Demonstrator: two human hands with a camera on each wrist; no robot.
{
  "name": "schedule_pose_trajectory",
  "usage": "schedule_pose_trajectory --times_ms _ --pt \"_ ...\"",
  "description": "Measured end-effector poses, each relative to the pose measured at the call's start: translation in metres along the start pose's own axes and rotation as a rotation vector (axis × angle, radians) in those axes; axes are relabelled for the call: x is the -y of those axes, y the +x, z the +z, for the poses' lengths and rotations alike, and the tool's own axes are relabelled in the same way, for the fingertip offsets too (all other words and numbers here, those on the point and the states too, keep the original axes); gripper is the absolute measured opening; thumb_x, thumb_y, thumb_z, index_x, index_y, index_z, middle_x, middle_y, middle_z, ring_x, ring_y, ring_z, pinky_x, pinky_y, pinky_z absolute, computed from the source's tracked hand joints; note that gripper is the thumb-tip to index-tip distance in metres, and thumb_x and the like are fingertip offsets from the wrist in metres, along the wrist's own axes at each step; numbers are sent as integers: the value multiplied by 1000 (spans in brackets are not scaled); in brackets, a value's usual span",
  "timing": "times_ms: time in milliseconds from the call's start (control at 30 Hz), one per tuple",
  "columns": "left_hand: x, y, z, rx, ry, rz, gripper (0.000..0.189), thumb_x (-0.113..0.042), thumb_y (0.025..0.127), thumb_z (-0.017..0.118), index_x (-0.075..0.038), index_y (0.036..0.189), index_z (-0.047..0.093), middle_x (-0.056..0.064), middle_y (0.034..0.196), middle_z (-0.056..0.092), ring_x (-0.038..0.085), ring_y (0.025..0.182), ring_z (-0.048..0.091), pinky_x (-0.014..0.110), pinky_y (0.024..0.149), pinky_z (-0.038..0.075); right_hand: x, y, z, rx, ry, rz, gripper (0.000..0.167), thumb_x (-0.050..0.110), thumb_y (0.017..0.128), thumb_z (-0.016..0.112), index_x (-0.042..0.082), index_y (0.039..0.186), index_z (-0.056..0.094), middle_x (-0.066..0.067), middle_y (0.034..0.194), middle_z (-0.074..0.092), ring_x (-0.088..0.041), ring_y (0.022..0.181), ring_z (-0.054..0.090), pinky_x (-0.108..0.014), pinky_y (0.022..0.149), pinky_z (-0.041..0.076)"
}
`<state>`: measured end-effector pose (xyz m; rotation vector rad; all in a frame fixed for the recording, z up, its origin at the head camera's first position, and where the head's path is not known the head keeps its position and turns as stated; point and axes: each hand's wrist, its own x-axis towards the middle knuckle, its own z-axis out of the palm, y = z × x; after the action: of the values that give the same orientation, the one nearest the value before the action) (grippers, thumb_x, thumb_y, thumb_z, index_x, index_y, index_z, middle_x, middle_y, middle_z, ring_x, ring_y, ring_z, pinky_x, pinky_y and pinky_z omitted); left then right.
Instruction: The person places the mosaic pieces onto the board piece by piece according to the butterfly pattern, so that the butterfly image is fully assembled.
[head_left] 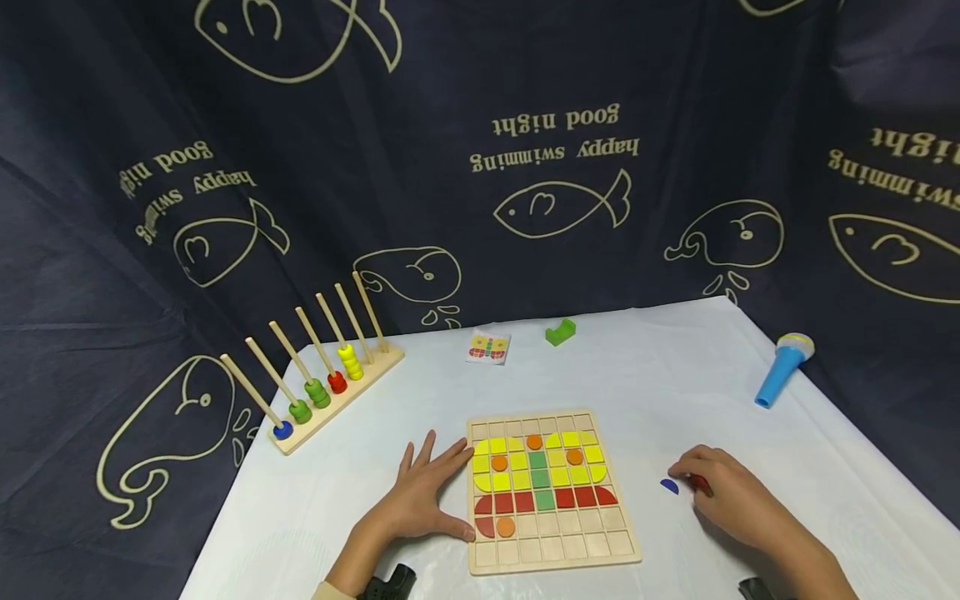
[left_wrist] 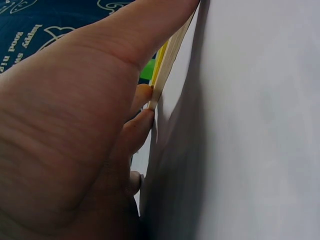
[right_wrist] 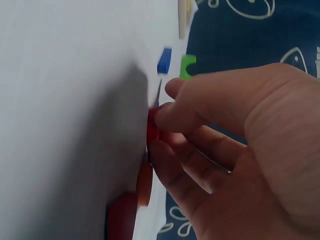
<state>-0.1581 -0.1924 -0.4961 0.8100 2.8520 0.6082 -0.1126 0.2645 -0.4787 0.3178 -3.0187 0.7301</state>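
A square wooden grid board (head_left: 577, 547) lies on the table, with yellow, orange, green and red flat pieces set in its cells. My left hand (head_left: 422, 496) rests against its left edge, fingers spread and thumb near the lower left corner. In the left wrist view the thumb and fingertips (left_wrist: 137, 130) touch the board's side. To the right of the board, my right hand (head_left: 723, 492) pinches a small red piece (right_wrist: 152, 127) at the tabletop. A dark blue half-round piece (head_left: 670, 486) lies by its fingertips. In the right wrist view an orange piece (right_wrist: 144, 184) and another red piece (right_wrist: 121, 215) lie nearby.
A wooden peg rack (head_left: 345, 406) with coloured rings stands at the back left. Behind the board lie a pattern card (head_left: 488, 348) and a green notched block (head_left: 560, 332). A blue toy microphone (head_left: 782, 371) lies near the right table edge.
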Motion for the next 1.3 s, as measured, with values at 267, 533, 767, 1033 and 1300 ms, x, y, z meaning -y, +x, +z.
schedule_pose_trajectory --times_ms 267,533,767,1033,1300 --pt "-1 0 -1 -11 -8 9 119 -83 51 68 -27 150 35 -5 156 27 40 143 -1 65 107 -6 -12 -2 -5 -14 23 15 29 -5 74 72 12 97 73 1 96 61 -16 83 57 -41 75 55" --pt "0 1 0 -9 -6 11 119 -84 51 68 -28 150 35 -5 156 27 40 143 -1 66 107 -6 -10 0 -5 -19 -12 -4 19 7 76 78 17 91 74 8 88 58 -10 78 52 -35 71 52" --pt "0 1 0 -21 -3 18 119 -84 50 68 -27 150 37 -4 155 29 42 143 0 67 106 -5 18 6 -1 -32 15 -67 17 14 79 78 21 95 74 12 93 57 -9 86 53 -37 77 51" --pt "1 -1 1 -18 4 12 119 -85 51 66 -27 150 36 -5 155 28 42 143 0 67 106 -5 72 14 17 43 42 -268 13 22 85 74 25 98 75 20 95 54 -3 88 52 -29 78 52" --pt "-1 0 0 -16 1 13 119 -85 51 66 -26 150 36 -5 155 28 42 143 0 67 106 -5 115 19 38 51 132 -511 11 16 86 73 21 96 73 14 96 56 -5 87 53 -26 77 50"
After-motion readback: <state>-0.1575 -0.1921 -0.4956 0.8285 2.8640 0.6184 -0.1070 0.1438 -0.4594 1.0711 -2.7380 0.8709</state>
